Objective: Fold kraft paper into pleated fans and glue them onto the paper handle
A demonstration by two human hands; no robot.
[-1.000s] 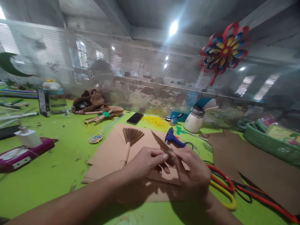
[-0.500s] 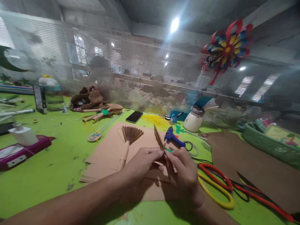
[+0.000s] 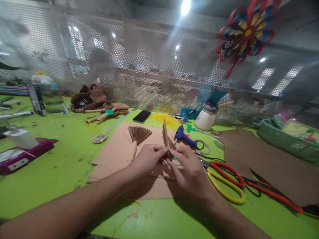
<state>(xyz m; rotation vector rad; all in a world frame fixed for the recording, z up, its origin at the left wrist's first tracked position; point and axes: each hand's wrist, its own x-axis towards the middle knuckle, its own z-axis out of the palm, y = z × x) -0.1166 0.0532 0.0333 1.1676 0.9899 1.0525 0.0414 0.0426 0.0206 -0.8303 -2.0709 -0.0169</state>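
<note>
Between both hands a pleated brown paper fan (image 3: 165, 135) stands upright, its folds partly spread at the top. My left hand (image 3: 149, 158) pinches its lower end from the left. From the right, the fingertips of my right hand (image 3: 186, 166) close on the same end, which the fingers largely hide. Beneath lie stacked sheets of brown paper (image 3: 113, 149). On them, left of my hands, rests another pleated paper fan (image 3: 139, 133) with a rolled paper handle (image 3: 134, 150). A blue glue gun (image 3: 184, 136) lies just beyond my right hand.
Scissors with red and yellow handles (image 3: 225, 186) lie at the right, beside more brown paper (image 3: 269, 162) and a green basket (image 3: 286, 142). A white jar (image 3: 205, 118), a phone (image 3: 142, 116) and yellow strands (image 3: 163, 119) are behind. A purple power strip (image 3: 42, 147) sits left.
Both hands have shifted slightly left and up in view, with the fan turned so more of its folds show. The camera has tilted downward a little.
</note>
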